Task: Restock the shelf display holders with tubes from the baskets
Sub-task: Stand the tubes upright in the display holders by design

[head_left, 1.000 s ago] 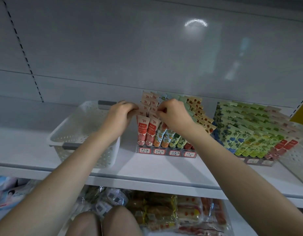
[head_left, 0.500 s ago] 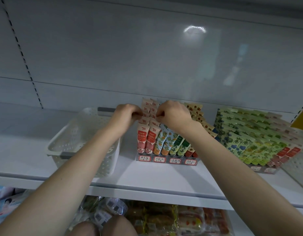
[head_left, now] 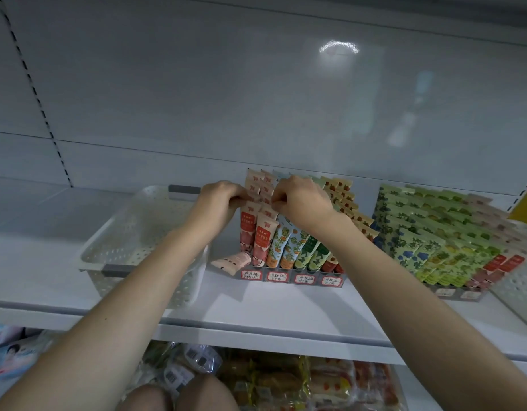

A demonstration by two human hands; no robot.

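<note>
Since the earlier frame a loose pink tube (head_left: 231, 262) has come to lie on its side on the shelf, just beside the left front corner of the middle holder, and both hands have shifted slightly along the rows. The widest thing in view is a white shop shelf (head_left: 286, 310) backed by a plain pale panel (head_left: 256, 99). On its left sits a white basket (head_left: 132, 232) with perforated walls and grey handles; its inside looks bare, though the left forearm hides part of it. At the right stands a second holder (head_left: 452, 292) packed with green and blue leaf-print tubes (head_left: 434, 232), and the edge of another perforated basket (head_left: 520, 280) shows beyond it. In the middle is the display holder (head_left: 292, 277), a stepped rack with handwritten price labels along its front rail, filled left to right with pink tubes (head_left: 247, 229), orange-patterned, green and red ones, all standing cap down and leaning back. Two bare forearms reach up from the bottom corners. The left hand (head_left: 218, 203) has its fingers curled and pinches the crimped tops of the pink tubes in the leftmost rows; the right hand (head_left: 303, 200), just beside it, is curled the same way, its fingers pinching the tops of the neighbouring pink row. Below the shelf edge lie wrapped packets (head_left: 286, 381) on a lower shelf, and the person's knees (head_left: 176, 396) show at the bottom.
</note>
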